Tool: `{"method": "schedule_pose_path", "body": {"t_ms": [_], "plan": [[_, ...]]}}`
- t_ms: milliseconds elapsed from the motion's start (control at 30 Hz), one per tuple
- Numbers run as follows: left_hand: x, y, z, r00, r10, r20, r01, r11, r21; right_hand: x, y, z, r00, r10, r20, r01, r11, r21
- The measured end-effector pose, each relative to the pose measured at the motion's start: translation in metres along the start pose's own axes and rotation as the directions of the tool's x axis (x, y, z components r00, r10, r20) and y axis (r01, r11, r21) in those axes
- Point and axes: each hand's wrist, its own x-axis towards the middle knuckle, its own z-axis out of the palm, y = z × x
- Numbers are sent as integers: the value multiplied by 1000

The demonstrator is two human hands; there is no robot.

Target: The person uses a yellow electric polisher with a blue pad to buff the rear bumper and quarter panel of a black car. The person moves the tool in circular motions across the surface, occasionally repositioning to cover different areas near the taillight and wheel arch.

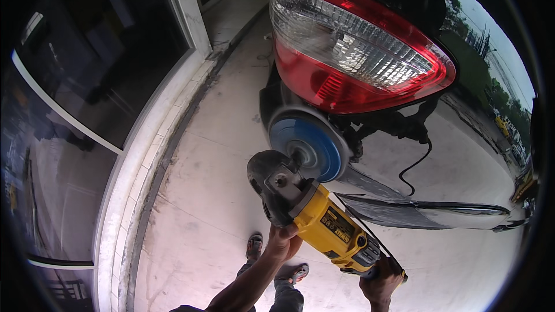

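A yellow and black DeWalt polisher (334, 229) slants across the middle of the view. My left hand (284, 242) grips it from below, just behind the black gear head (277, 186). Around the rear handle, my right hand (381, 279) is closed. The blue backing plate (303, 143) carries a grey polishing pad (342, 151) with a blurred rim. The pad lies against or very close to the black car bumper (468, 151), below the red and clear tail light (360, 47); exact contact is hidden.
Glass panels (86, 52) in a pale frame stand to the left above a tiled ledge (151, 156). My sandalled feet (299, 273) are on the pale floor (204, 199). The glossy bumper mirrors the polisher, a cord, trees and sky.
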Motion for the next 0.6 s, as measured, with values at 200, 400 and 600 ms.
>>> {"method": "schedule_pose_path", "body": {"t_ms": [200, 400, 600], "plan": [[5, -6, -10, 999, 32, 17, -33, 999, 9, 9, 1, 7, 1000, 3, -11, -3, 999, 36], [2, -8, -16, 1000, -22, -15, 22, 1000, 2, 0, 10, 11, 999, 3, 51, -4, 1000, 17], [2, -7, -22, 1000, 14, 26, -14, 999, 29, -2, 6, 22, 1000, 17, -11, -17, 1000, -9]]}}
